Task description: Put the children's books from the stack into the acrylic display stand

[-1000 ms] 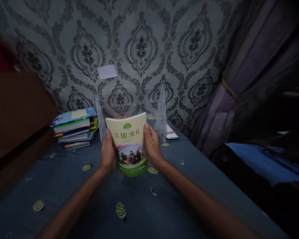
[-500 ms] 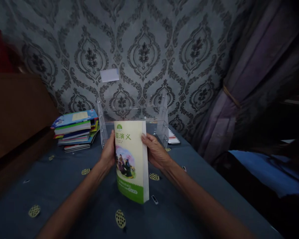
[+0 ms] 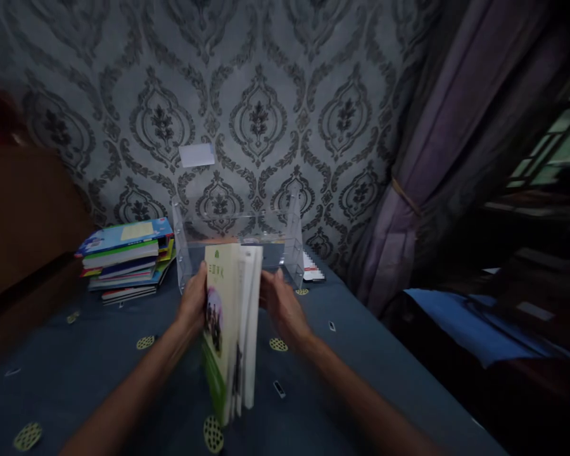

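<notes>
A paperback book (image 3: 222, 297) with a cream and green cover stands upright over the table, turned so its page edges face me and its pages are slightly parted. My left hand (image 3: 192, 300) grips its left side, the fingers partly hidden by the cover. At the other side, my right hand (image 3: 285, 305) is against the back of the book with its thumb up; its fingertips are hidden behind the pages. Just beyond the book stands a clear plastic rack (image 3: 292, 244) against the wall.
A stack of books (image 3: 128, 256) lies on the left of the dark blue tablecloth (image 3: 332, 386). Further left is a brown wooden piece of furniture (image 3: 23, 221). A white item (image 3: 312, 266) lies right of the rack. A tied purple curtain (image 3: 399, 209) hangs at the right.
The book has turned from showing its front cover to showing its page edges, which have parted. My right thumb has left the front edge. The view has shifted to the right.
</notes>
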A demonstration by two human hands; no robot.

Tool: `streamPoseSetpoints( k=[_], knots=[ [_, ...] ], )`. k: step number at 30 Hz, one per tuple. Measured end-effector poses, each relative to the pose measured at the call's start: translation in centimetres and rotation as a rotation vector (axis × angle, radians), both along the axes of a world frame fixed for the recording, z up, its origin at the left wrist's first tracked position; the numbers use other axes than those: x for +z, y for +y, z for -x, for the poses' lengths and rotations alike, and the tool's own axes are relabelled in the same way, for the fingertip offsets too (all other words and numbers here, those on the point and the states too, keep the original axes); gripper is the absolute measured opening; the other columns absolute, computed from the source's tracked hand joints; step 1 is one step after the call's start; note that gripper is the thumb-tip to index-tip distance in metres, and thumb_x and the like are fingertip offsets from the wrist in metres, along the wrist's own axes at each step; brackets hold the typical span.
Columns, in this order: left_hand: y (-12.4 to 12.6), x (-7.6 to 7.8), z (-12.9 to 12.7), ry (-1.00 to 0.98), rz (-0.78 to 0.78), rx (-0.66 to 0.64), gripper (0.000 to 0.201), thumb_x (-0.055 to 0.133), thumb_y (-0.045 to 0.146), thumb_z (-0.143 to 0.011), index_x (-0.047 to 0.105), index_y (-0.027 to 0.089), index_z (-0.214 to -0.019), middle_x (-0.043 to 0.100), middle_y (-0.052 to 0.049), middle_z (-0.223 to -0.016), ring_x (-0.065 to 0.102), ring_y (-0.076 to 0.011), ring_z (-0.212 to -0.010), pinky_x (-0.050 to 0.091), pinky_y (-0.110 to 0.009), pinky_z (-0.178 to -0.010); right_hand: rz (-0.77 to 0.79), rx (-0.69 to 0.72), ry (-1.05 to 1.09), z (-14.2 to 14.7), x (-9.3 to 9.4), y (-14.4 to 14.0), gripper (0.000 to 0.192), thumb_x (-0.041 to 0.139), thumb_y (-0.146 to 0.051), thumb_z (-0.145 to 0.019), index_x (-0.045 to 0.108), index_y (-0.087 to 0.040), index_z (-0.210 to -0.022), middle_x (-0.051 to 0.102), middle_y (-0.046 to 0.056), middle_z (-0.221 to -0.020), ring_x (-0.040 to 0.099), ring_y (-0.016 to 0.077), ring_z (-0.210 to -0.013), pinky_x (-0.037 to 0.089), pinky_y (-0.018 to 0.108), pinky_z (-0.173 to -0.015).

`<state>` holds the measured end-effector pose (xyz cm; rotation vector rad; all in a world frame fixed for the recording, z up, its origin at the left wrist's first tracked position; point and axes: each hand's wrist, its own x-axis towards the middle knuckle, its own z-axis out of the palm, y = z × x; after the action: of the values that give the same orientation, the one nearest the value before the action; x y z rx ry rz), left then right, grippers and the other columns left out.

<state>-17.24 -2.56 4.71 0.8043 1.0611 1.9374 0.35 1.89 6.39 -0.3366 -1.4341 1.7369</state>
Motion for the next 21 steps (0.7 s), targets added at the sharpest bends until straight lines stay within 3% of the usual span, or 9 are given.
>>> streamPoseSetpoints(
  k=[4, 7, 10, 13, 17, 21],
  knots=[
    [-0.4, 1.9, -1.4, -0.044, 0.053, 0.134, 0.051, 0.08, 0.058, -0.069, 0.072, 0.011, -0.089, 0.078, -0.01, -0.083, 0.075, -0.029, -0.091, 0.061, -0.038, -0.082, -0.266, -0.024, -0.128, -1.8, -0.8, -1.2, 0.072, 0.067, -0.073, -0.075, 0.06, -0.022, -0.126, 0.071, 0.009, -0.114, 0.066, 0.0269, -0.102, 0.054, 0.037, -0.083],
    [-1.1, 2.6, -1.9, -0.008, 0.073, 0.1, 0.06, 0.084, 0.061, -0.059, 0.071, 0.012, -0.09, 0.078, -0.01, -0.085, 0.074, -0.0308, -0.094, 0.06, -0.038, -0.083, -0.339, -0.101, -0.252, -2.9, -1.0, -1.3, 0.056, 0.071, -0.059, -0.081, 0.06, -0.021, -0.121, 0.07, 0.009, -0.113, 0.065, 0.0259, -0.099, 0.054, 0.038, -0.083],
    [-2.0, 2.4, -1.6, 0.067, 0.156, 0.029, 0.066, 0.085, 0.063, -0.057, 0.069, 0.013, -0.097, 0.077, -0.009, -0.091, 0.073, -0.0308, -0.096, 0.059, -0.037, -0.081, -0.335, -0.05, -0.283, -3.9, -1.2, -0.5, 0.046, 0.065, -0.056, -0.086, 0.063, -0.02, -0.115, 0.071, 0.009, -0.106, 0.066, 0.0253, -0.094, 0.056, 0.036, -0.074],
    [-3.1, 2.3, -1.2, 0.23, 0.212, -0.018, 0.067, 0.078, 0.067, -0.066, 0.066, 0.015, -0.106, 0.076, -0.01, -0.101, 0.071, -0.0299, -0.1, 0.057, -0.037, -0.084, -0.291, 0.033, -0.311, -4.4, -1.3, 0.3, 0.048, 0.062, -0.057, -0.088, 0.061, -0.021, -0.118, 0.07, 0.007, -0.099, 0.066, 0.0198, -0.075, 0.053, 0.027, -0.053],
    [-4.3, 2.7, -1.7, 0.532, 0.166, 0.045, 0.064, 0.075, 0.058, -0.075, 0.054, 0.017, -0.12, 0.07, -0.01, -0.117, 0.065, -0.0282, -0.113, 0.053, -0.037, -0.095, -0.258, 0.055, -0.296, -4.2, -1.2, 0.5, 0.049, 0.063, -0.059, -0.086, 0.061, -0.02, -0.114, 0.066, 0.003, -0.085, 0.059, 0.014, -0.06, 0.048, 0.023, -0.042],
    [-4.6, 2.7, -2.0, 0.544, 0.103, 0.085, 0.071, 0.075, 0.051, -0.077, 0.043, 0.02, -0.132, 0.064, -0.01, -0.127, 0.062, -0.0278, -0.118, 0.051, -0.038, -0.098, -0.158, 0.075, -0.241, -3.5, -1.2, -0.1, 0.048, 0.068, -0.059, -0.082, 0.063, -0.019, -0.107, 0.061, -0.001, -0.071, 0.052, 0.0101, -0.05, 0.041, 0.021, -0.038]
  ],
)
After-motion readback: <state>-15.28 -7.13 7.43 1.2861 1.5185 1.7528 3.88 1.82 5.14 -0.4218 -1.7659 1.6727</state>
